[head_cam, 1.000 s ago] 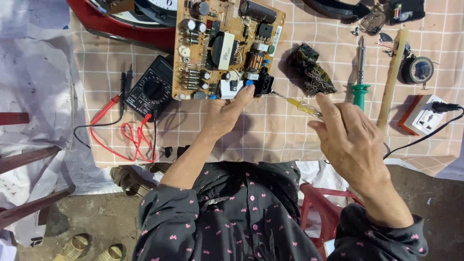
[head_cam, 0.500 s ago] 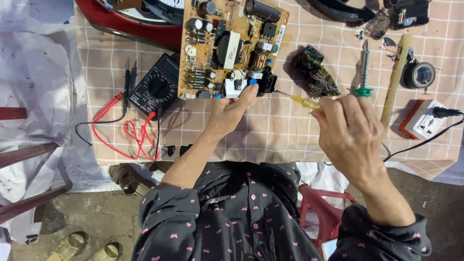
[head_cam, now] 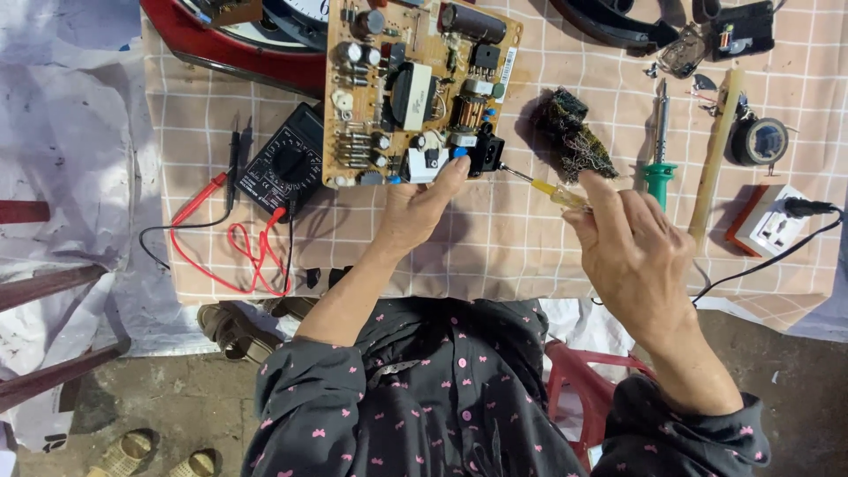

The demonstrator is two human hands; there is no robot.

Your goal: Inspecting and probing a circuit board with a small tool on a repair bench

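Left hand [head_cam: 415, 210] fingers press circuit board [head_cam: 415, 88]; right hand [head_cam: 632, 256] fingers pinch yellow screwdriver [head_cam: 546, 187]

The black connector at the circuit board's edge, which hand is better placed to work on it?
Right. The right hand holds the yellow screwdriver, tip at the black connector; the left hand steadies the circuit board.

The desk [head_cam: 530, 256] has a pink checked cloth on it. On the cloth lie a tan circuit board [head_cam: 415, 88], a black meter [head_cam: 283, 163] with red wires [head_cam: 238, 256], a dark scrubby pad [head_cam: 574, 137], a green-handled tool [head_cam: 659, 141], a wooden stick [head_cam: 714, 150], a tape roll [head_cam: 760, 141] and a white plug box [head_cam: 773, 221].
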